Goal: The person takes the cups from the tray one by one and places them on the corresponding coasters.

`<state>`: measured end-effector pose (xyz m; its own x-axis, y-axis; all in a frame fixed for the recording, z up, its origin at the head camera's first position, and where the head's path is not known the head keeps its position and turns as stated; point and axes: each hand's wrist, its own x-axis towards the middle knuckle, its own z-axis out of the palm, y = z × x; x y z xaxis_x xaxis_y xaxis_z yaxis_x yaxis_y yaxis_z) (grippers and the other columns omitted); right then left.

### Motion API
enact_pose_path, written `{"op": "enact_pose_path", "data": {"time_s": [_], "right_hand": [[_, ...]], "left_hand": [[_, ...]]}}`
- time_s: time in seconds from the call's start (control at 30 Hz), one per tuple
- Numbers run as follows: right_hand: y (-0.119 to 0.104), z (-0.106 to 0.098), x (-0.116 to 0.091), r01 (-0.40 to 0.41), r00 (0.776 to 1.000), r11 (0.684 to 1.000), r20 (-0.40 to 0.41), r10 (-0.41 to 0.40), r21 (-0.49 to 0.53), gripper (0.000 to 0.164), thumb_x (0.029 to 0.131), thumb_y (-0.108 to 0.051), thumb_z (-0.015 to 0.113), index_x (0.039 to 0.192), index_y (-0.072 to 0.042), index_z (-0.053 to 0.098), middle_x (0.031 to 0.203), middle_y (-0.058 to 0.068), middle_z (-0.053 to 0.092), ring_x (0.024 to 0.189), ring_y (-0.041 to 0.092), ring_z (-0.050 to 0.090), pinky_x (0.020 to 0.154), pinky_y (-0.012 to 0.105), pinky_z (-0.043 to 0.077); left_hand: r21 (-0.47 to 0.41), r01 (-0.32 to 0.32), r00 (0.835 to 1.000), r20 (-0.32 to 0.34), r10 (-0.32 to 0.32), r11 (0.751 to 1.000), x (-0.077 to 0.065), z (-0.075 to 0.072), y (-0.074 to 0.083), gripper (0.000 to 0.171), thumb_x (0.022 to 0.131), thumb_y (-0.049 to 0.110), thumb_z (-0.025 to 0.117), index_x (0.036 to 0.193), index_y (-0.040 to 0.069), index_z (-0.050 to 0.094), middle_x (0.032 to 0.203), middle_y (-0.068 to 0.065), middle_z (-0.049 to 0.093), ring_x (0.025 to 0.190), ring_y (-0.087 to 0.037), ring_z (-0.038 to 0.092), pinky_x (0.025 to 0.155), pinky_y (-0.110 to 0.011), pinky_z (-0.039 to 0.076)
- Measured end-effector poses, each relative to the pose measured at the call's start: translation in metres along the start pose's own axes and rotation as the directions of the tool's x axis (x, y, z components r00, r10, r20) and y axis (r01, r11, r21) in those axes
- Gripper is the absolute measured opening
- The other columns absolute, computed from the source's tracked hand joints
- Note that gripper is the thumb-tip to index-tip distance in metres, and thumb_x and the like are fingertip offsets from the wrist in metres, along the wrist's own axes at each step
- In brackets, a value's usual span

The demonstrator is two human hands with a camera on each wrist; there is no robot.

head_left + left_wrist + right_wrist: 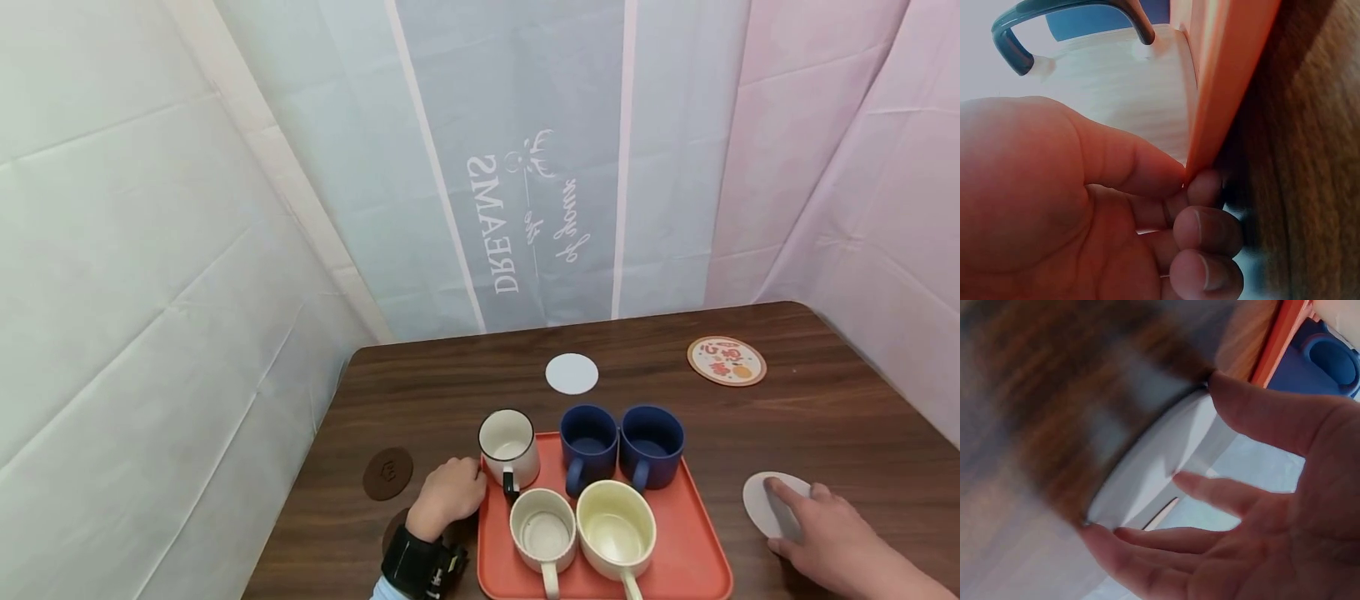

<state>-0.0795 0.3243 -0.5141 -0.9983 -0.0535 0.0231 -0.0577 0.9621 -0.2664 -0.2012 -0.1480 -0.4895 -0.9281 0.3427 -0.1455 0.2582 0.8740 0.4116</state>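
Note:
My left hand point(453, 490) grips the left rim of an orange-red tray point(686, 533). In the left wrist view the thumb lies inside the rim point(1215, 94) and the fingers curl under it. Crowded on the tray are a white mug with a black rim point(517, 460), two dark blue mugs point(592, 457), a greyish-white cup point(542, 533) and a cream cup point(617, 525). Right of the tray, my right hand point(843, 537) holds a round white coaster point(759, 508) by opposite edges, between thumb and outer fingers, with another fingertip on its face point(1154, 465).
A white coaster point(572, 373) lies behind the tray, and a patterned coaster point(726, 361) at the back right. Left of the tray are a brown coaster point(387, 473) and another, partly hidden by my left wrist. Cloth curtains point(525, 100) hang around the wooden table point(450, 375).

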Motion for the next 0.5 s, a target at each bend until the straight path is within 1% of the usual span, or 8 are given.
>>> {"op": "enact_pose_path", "data": {"time_s": [0.03, 0.1, 0.17, 0.33, 0.4, 0.5], "right_hand": [[0.000, 0.000, 0.000, 0.001, 1.000, 1.000, -0.009, -0.001, 0.003, 0.067, 0.069, -0.019, 0.096, 0.119, 0.011, 0.064, 0.091, 0.036, 0.055, 0.078, 0.048, 0.061, 0.068, 0.064, 0.052], [0.000, -0.001, 0.002, -0.009, 1.000, 1.000, -0.028, 0.009, 0.008, 0.068, 0.067, -0.020, 0.097, 0.119, 0.010, 0.064, 0.090, 0.034, 0.057, 0.076, 0.047, 0.061, 0.065, 0.063, 0.052], [0.001, 0.000, 0.004, -0.012, 0.999, 1.000, -0.044, 0.012, 0.013, 0.069, 0.067, -0.022, 0.097, 0.119, 0.010, 0.064, 0.090, 0.033, 0.057, 0.078, 0.050, 0.059, 0.064, 0.064, 0.051], [0.003, 0.004, 0.010, -0.036, 0.999, 0.999, -0.034, 0.037, 0.031, 0.069, 0.071, -0.024, 0.095, 0.121, 0.010, 0.063, 0.092, 0.029, 0.057, 0.082, 0.055, 0.055, 0.063, 0.064, 0.050], [0.002, 0.004, 0.013, -0.029, 0.999, 0.999, -0.044, 0.031, 0.032, 0.068, 0.071, -0.025, 0.095, 0.120, 0.010, 0.064, 0.091, 0.029, 0.057, 0.082, 0.054, 0.055, 0.067, 0.065, 0.049], [0.001, 0.003, 0.020, -0.006, 0.998, 1.000, -0.066, 0.007, 0.019, 0.067, 0.071, -0.026, 0.095, 0.117, 0.012, 0.065, 0.091, 0.031, 0.059, 0.083, 0.050, 0.060, 0.076, 0.067, 0.046]], "left_hand": [[-0.001, -0.001, 1.000, -0.001, 0.001, 1.000, 0.000, 0.000, 0.000, 0.032, 0.106, 0.017, 0.054, 0.075, 0.013, 0.061, 0.063, 0.001, 0.046, 0.058, -0.018, 0.051, 0.056, -0.035, 0.042], [0.003, -0.003, 1.000, -0.003, 0.003, 1.000, 0.000, 0.001, -0.001, 0.031, 0.106, 0.017, 0.054, 0.076, 0.013, 0.062, 0.064, 0.000, 0.047, 0.058, -0.018, 0.051, 0.056, -0.035, 0.042], [0.011, -0.004, 1.000, -0.006, 0.004, 1.000, -0.001, 0.001, 0.000, 0.030, 0.106, 0.017, 0.054, 0.077, 0.013, 0.063, 0.064, 0.000, 0.048, 0.059, -0.018, 0.052, 0.056, -0.036, 0.043], [0.015, -0.003, 1.000, -0.006, 0.003, 1.000, -0.001, 0.002, 0.000, 0.031, 0.106, 0.018, 0.054, 0.076, 0.014, 0.062, 0.064, 0.001, 0.048, 0.059, -0.018, 0.051, 0.056, -0.036, 0.043], [0.016, -0.004, 1.000, -0.004, 0.004, 1.000, -0.001, 0.003, -0.001, 0.033, 0.106, 0.018, 0.053, 0.075, 0.014, 0.061, 0.063, 0.001, 0.047, 0.058, -0.017, 0.051, 0.055, -0.035, 0.043], [0.021, -0.003, 1.000, -0.003, 0.003, 1.000, 0.001, 0.004, -0.002, 0.034, 0.106, 0.018, 0.054, 0.073, 0.015, 0.060, 0.062, 0.002, 0.046, 0.057, -0.017, 0.051, 0.054, -0.034, 0.042]]}}
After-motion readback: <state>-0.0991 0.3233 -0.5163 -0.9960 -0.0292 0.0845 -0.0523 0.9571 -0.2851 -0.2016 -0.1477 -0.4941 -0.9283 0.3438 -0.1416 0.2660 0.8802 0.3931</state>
